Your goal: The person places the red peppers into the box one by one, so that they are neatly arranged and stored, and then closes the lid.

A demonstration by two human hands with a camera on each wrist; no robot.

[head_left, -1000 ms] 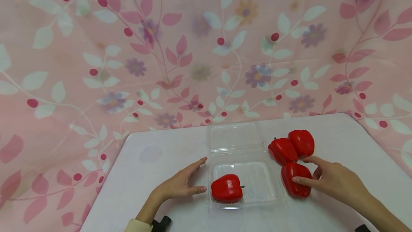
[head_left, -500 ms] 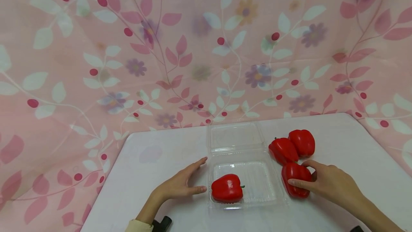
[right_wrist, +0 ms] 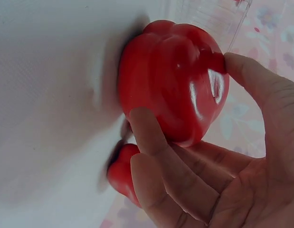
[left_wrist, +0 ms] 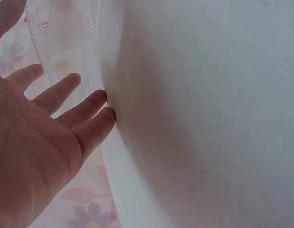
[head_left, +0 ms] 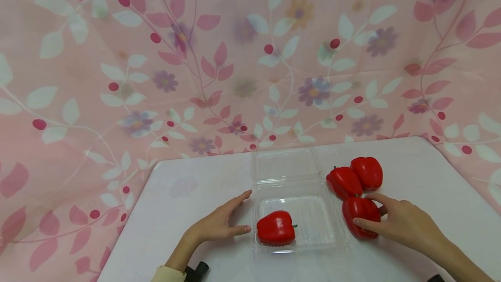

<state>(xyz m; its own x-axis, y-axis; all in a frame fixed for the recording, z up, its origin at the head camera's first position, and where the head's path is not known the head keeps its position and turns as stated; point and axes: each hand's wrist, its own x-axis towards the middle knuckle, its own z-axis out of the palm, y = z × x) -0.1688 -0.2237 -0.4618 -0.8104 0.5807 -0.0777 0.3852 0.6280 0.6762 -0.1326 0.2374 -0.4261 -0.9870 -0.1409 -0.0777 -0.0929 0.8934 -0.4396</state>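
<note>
A clear plastic clamshell container [head_left: 315, 225] lies open on the table, its lid folded back. Inside it, on the left, is one red bell pepper [head_left: 275, 228] with a short green stem. My right hand [head_left: 407, 221] grips another red bell pepper [head_left: 354, 213] just right of the container, thumb on one side and fingers round the other. In the right wrist view that pepper [right_wrist: 173, 85] sits against the table. My left hand [head_left: 213, 225] holds nothing and stays beside the container's left edge, fingers spread; its palm [left_wrist: 33, 147] shows in the left wrist view.
Two more red bell peppers stand behind the gripped one, a nearer pepper [head_left: 344, 182] and a farther pepper [head_left: 367, 173]. The white table [head_left: 203, 177] ends at a pink floral curtain [head_left: 219, 64].
My right hand's fingers have come in closer round the nearest pepper, and its thumb has shifted slightly across it. The left hand and the container have stayed put.
</note>
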